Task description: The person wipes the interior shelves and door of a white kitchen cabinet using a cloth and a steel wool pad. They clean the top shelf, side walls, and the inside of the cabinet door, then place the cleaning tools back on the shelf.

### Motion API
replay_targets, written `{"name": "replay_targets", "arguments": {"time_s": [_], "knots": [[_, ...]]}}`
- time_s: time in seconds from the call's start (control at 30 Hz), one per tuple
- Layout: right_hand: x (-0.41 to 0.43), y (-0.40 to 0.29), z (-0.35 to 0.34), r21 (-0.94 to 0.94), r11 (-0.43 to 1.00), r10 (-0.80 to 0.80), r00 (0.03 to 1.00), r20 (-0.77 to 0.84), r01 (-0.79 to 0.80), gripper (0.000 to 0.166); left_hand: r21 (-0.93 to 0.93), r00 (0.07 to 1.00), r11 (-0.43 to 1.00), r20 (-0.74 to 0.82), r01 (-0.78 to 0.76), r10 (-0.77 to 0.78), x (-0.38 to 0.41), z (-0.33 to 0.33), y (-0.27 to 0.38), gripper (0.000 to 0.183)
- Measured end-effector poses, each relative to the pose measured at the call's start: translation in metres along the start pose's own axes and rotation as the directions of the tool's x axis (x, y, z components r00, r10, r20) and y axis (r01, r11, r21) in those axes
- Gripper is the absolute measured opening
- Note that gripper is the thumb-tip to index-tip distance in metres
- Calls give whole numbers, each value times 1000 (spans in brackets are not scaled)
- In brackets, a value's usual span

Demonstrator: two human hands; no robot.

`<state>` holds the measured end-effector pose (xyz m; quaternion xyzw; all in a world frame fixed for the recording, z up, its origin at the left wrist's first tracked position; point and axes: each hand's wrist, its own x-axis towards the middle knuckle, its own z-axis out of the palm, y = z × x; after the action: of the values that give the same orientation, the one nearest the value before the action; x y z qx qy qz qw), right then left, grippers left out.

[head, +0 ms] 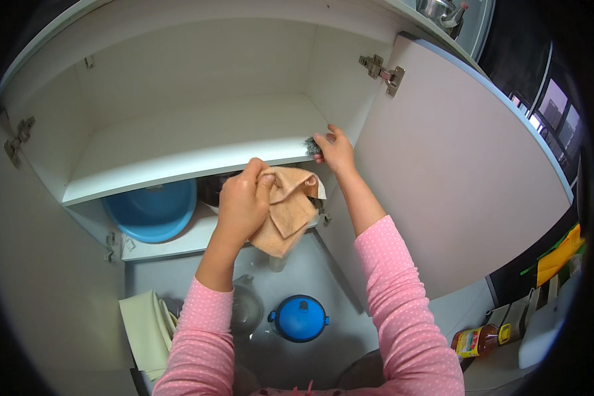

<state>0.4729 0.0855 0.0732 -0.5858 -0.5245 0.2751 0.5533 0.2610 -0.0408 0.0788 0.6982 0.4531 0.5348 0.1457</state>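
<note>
A tan terry cloth (289,213) hangs folded from my left hand (245,195), pinched between thumb and fingers in front of the lower compartment. My right hand (339,151) grips a dark grey scouring pad (313,146), which looks like steel wool. That pad is at the right end of the front edge of the white cabinet shelf (193,143). The shelf's upper surface shows no objects on it. Part of the pad is hidden by my fingers.
Hinged cabinet doors stand swung out on the right (455,163) and left (44,277). Below the shelf sits a blue plastic basin (151,210). On the floor are a blue-lidded container (303,319), a clear pitcher (245,309) and pale folded fabric (146,331). An oil bottle (475,341) lies right.
</note>
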Motion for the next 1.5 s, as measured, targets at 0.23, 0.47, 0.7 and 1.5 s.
{"name": "replay_targets", "arguments": {"time_s": [0.23, 0.47, 0.7, 1.5], "knots": [[-93, 7, -24, 201, 920, -373, 910, 178, 338, 42, -184, 993, 981, 114, 56, -35, -8, 31, -18, 9], [-144, 17, -66, -167, 563, -745, 585, 322, 809, 55, -736, 834, 400, 521, 546, -179, -28, 82, 1, 17], [-88, -118, -157, -791, -197, -880, 251, 403, 580, 47, -635, 790, 511, 591, 579, -161, -42, 107, -21, 20], [-103, -104, -204, -907, -345, -664, 620, 417, 241, 62, -606, 730, 441, 655, 662, -196, -49, 134, -21, 18]]}}
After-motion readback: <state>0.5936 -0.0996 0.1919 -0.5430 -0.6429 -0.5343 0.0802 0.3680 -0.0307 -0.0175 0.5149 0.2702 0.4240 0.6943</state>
